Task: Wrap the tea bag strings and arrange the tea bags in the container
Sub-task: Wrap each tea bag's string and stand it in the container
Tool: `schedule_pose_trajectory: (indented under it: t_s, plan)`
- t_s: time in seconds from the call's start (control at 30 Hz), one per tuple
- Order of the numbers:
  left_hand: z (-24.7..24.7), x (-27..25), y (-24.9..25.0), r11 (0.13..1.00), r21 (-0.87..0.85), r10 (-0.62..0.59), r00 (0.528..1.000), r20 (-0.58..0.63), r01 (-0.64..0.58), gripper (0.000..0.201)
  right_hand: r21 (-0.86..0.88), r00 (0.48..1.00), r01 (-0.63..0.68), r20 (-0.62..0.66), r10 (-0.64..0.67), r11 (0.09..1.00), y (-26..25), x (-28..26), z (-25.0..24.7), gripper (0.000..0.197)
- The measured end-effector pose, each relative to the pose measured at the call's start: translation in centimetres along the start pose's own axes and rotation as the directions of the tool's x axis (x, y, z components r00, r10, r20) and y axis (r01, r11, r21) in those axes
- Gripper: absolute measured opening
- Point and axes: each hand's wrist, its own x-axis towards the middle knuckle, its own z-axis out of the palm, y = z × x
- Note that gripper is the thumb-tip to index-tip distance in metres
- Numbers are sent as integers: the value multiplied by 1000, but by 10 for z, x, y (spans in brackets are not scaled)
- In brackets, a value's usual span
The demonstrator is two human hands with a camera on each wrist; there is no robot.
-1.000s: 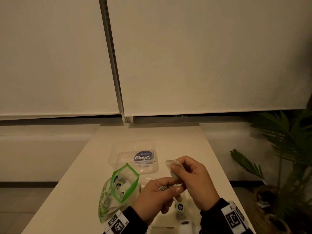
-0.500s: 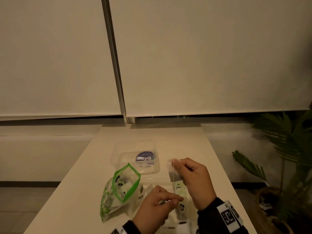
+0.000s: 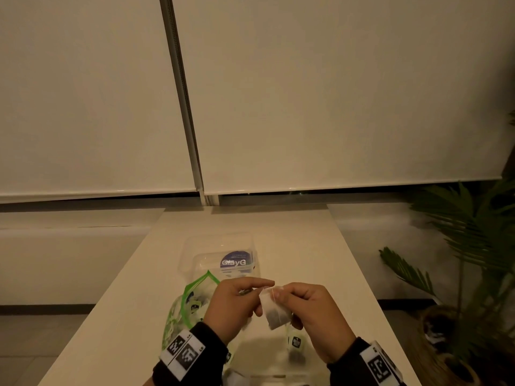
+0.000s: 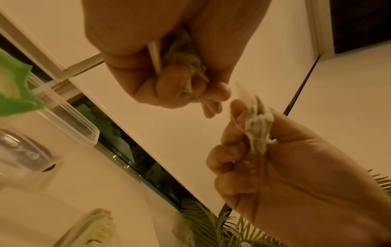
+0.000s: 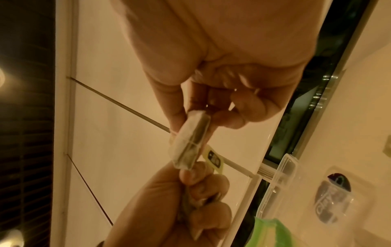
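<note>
The right hand (image 3: 312, 313) pinches a tea bag (image 3: 274, 310) by its top edge, thumb on one side and fingers (image 5: 190, 103) on the other. The bag hangs down from that pinch, so its long way runs from top to bottom, tipped a little. It is up in the air above the near part of the bench (image 3: 292, 235), not lying on it.

The left hand (image 3: 234, 305) is just to the left of the bag, very close. Its fingers are curled. They pinch the string (image 3: 275, 294) near the top of the bag, and the paper tag (image 5: 213, 158) peeks out by them. Something crumpled also sits in that palm, maybe a second bag, but I cannot tell for sure.

The string crosses the top of the bag. I think the wrapping is still going on. The left hand has the loose end, so it is the one to go round the bag. It needs to go across the short way, while the right hand keeps the bag steady.

The clear container (image 3: 195, 263) is on the bench, farther away and a bit to the left. A green pouch (image 3: 195, 288) with more bags stands just near of it, beside the left hand. The left hand is nearer the container.
</note>
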Motion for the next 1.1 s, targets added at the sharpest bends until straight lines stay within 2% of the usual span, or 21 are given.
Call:
schedule_pose_trajectory:
  t_s: [0.2,0.33,0.47,0.57,0.67,0.77,0.8,0.87,0.9,0.93,1.0,1.1]
  plan:
    - [2,-5,0,996,-58,-67,995,70,71,18,-98,998,-62,20,65,993,2,-1,-4,29]
    - [1,-6,-1,991,-78,-97,991,96,104,32,-125,995,-91,18,94,988,5,-1,-5,31]
    - [-1,-6,0,986,-157,-39,994,101,54,44,-121,987,-159,9,161,980,9,-1,-5,39]
    - [-2,-4,-4,985,-173,10,996,94,6,49,-144,978,-207,3,210,968,12,0,-4,34]
    - [-2,-4,-10,991,-108,98,987,129,-84,49,-145,970,-241,-20,241,960,13,1,-4,31]
    - [-2,-6,-11,971,68,219,964,150,-231,51,-123,961,-277,-34,275,953,13,1,-5,33]
    - [-3,-6,-10,931,173,292,942,168,-320,52,-114,957,-291,-33,289,950,12,0,-5,30]
    - [-6,-6,-9,787,363,439,866,238,-499,52,-78,945,-326,-22,326,942,13,-1,-4,20]
    - [-7,-4,-8,728,407,483,834,266,-551,52,-60,940,-340,-13,340,938,13,-2,-4,16]
    - [-8,-3,-8,709,423,494,826,272,-564,52,-42,937,-349,1,350,936,14,-2,-5,14]
    - [-9,0,-6,770,385,459,861,222,-509,52,2,924,-381,39,380,925,17,-3,-5,14]
    - [-9,4,-9,928,215,294,953,78,-304,48,69,900,-423,145,410,904,16,-5,-5,17]
